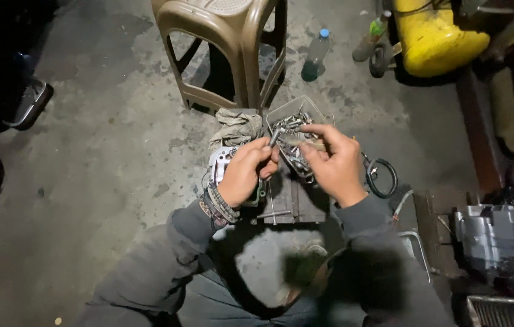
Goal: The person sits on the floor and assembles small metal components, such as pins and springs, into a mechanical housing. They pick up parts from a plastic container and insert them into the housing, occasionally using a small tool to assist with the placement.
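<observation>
Two bare hands at work over a clear plastic tray [276, 114] of metal bolts on the floor. Left hand [243, 171], fingers closed, pinching a small metal bolt [274, 137] upright just above the tray's near edge. Right hand [331, 163], fingers curled together on something small, too hidden to name. Sorting or matching of fasteners in hand, by the look of it. Crumpled rag [236, 126] just beside the tray, brown plastic stool [233, 48] behind.

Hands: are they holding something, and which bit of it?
The left hand pinches a small metal bolt by its lower end, fingertips around the shaft. The right hand seems to hold something small over the clear tub; too blurred to tell.
</observation>
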